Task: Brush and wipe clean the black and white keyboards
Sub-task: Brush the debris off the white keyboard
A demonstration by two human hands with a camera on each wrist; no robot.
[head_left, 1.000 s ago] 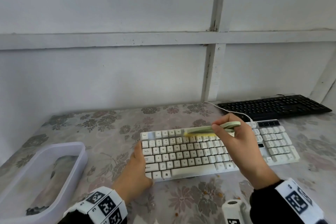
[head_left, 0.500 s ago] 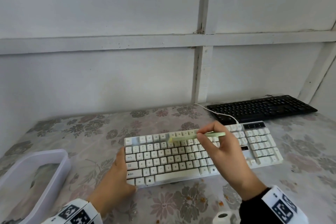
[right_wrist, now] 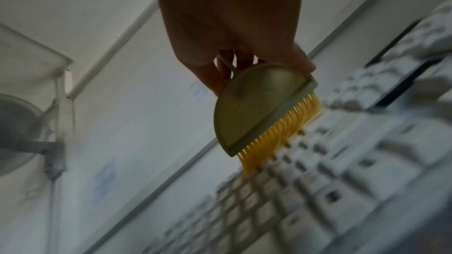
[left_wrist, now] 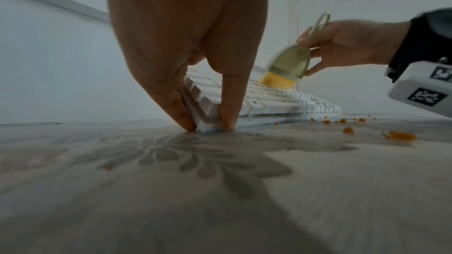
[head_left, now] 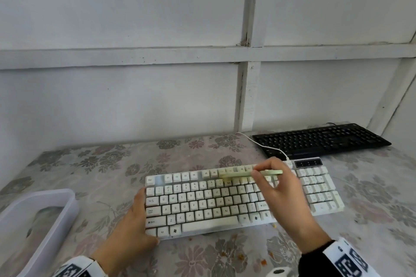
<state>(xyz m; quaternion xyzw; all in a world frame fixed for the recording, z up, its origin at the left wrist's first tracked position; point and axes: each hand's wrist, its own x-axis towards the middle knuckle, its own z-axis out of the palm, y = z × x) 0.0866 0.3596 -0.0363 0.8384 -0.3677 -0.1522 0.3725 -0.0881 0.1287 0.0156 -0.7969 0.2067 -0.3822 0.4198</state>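
The white keyboard lies in the middle of the flowered table. My right hand pinches a pale green brush with yellow bristles, which touch the upper key rows right of centre. The bristles sit among the keys in the right wrist view, on the brush over the blurred keyboard. My left hand presses straight fingers against the keyboard's near left corner; thumb and a finger straddle that corner. The black keyboard rests at the back right, untouched.
A clear plastic container with a cloth inside stands at the near left. Orange crumbs are scattered on the table in front of the white keyboard. Its white cable runs back past the black keyboard towards the wall.
The brush has shifted a little to the right along the top key rows. My left hand stays at the keyboard's corner. The head view has swung.
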